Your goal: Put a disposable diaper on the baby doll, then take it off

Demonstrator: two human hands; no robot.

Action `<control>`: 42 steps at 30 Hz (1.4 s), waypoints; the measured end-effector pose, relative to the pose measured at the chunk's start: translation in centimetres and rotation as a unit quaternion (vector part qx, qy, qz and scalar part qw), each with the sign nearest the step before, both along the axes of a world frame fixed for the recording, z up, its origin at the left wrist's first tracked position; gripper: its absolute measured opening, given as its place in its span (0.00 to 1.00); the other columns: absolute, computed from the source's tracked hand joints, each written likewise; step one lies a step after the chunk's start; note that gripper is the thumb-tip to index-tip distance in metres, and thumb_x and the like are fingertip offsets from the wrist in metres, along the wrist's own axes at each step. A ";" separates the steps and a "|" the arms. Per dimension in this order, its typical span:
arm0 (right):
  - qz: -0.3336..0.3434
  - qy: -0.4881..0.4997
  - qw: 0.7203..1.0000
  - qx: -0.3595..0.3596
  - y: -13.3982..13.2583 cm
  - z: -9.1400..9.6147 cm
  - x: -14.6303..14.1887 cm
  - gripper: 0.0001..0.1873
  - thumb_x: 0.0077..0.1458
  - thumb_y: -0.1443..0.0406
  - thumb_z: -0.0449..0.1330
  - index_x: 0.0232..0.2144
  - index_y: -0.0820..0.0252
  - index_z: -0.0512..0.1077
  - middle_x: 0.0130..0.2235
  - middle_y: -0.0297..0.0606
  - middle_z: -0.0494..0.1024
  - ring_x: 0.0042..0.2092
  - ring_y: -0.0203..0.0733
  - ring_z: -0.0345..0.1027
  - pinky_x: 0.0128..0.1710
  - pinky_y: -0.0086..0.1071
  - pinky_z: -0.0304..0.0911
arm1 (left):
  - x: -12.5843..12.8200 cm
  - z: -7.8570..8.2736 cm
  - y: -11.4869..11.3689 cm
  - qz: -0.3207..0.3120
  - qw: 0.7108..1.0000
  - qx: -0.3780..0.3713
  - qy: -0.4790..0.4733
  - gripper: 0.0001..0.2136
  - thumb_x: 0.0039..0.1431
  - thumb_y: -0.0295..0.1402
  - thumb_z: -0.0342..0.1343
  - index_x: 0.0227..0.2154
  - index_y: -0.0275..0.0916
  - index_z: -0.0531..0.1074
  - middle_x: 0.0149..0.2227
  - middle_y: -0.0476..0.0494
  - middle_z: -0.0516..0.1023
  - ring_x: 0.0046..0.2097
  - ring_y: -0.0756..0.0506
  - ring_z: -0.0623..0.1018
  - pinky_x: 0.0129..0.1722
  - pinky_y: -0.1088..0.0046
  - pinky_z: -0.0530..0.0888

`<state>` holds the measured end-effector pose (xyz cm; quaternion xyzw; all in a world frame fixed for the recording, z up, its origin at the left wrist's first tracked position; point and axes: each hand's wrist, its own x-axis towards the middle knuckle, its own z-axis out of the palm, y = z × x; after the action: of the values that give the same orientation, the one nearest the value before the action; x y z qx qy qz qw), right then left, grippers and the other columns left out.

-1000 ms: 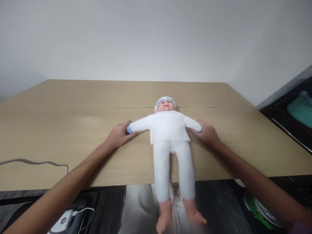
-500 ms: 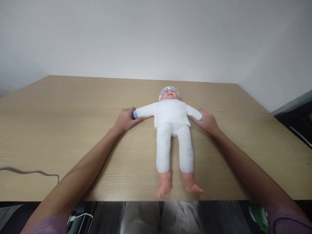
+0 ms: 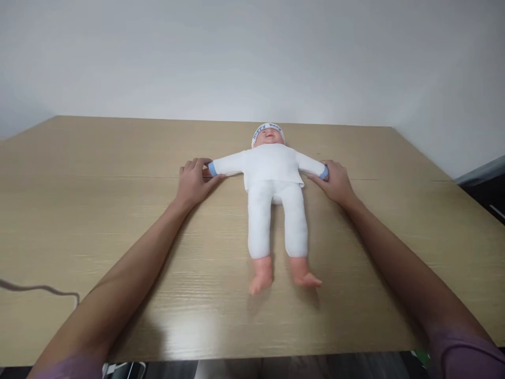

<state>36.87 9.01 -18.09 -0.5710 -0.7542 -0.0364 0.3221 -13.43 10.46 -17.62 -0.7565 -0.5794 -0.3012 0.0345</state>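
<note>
A baby doll [image 3: 274, 179] in a white suit and white cap lies on its back in the middle of the wooden table [image 3: 98, 210], arms spread, bare feet toward me. My left hand [image 3: 193, 181] is closed around the doll's hand at the blue cuff on the left. My right hand [image 3: 336, 181] grips the doll's other hand at the blue cuff on the right. Both of my arms reach forward over the table.
A grey cable [image 3: 39, 289] lies on the table near its left front edge. A plain white wall [image 3: 252, 58] stands behind the table. Dark furniture [image 3: 487, 181] shows at the far right.
Both hands have slid the doll away from me along the table. Its legs hung over the front edge before; now the whole doll lies on the tabletop.
</note>
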 end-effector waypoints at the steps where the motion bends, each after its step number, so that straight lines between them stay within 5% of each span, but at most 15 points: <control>1: -0.002 -0.004 1.000 0.004 0.2 -0.1 0.2 0.35 0.66 0.35 0.60 0.54 0.56 0.76 0.49 0.53 0.84 0.49 0.67 0.75 0.53 0.59 0.69 | -0.1 -0.1 0.2 0.004 1.000 -0.002 0.000 0.26 0.69 0.58 0.62 0.57 0.43 0.74 0.53 0.34 0.82 0.56 0.30 0.77 0.56 0.51 0.69; 18: -0.008 -0.036 0.999 0.014 0.6 -1.4 0.7 0.25 0.67 0.46 0.60 0.55 0.57 0.74 0.52 0.56 0.81 0.53 0.67 0.72 0.56 0.60 0.68 | -0.6 -0.5 0.6 0.001 0.999 -0.026 -0.027 0.21 0.67 0.51 0.63 0.53 0.43 0.74 0.54 0.33 0.81 0.54 0.30 0.76 0.57 0.47 0.71; 25: 0.012 -0.004 1.000 0.026 0.4 -1.1 0.4 0.31 0.63 0.51 0.62 0.63 0.58 0.71 0.59 0.56 0.80 0.58 0.67 0.72 0.61 0.60 0.68 | -0.2 0.0 -0.1 -0.029 0.999 -0.008 -0.019 0.27 0.63 0.49 0.64 0.61 0.43 0.71 0.61 0.34 0.80 0.58 0.30 0.77 0.62 0.47 0.70; 33: 0.010 0.065 0.998 0.011 0.6 -1.1 0.6 0.28 0.77 0.53 0.40 0.59 0.57 0.75 0.59 0.54 0.82 0.59 0.60 0.74 0.66 0.57 0.66 | -0.5 0.2 -0.1 -0.058 0.998 0.003 -0.018 0.21 0.70 0.46 0.55 0.61 0.44 0.74 0.61 0.35 0.80 0.58 0.31 0.77 0.63 0.45 0.70; 42: 0.014 0.050 0.999 -0.017 0.8 -1.0 0.8 0.27 0.76 0.49 0.45 0.58 0.56 0.75 0.57 0.55 0.83 0.58 0.63 0.75 0.64 0.60 0.68 | -0.4 0.1 0.2 -0.053 0.998 0.000 -0.017 0.20 0.74 0.47 0.51 0.60 0.42 0.74 0.60 0.32 0.80 0.59 0.30 0.77 0.64 0.45 0.70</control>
<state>37.67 9.81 -19.07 -0.5667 -0.7460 0.0098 0.3497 -13.85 10.68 -17.49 -0.7810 -0.5391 -0.3153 0.0085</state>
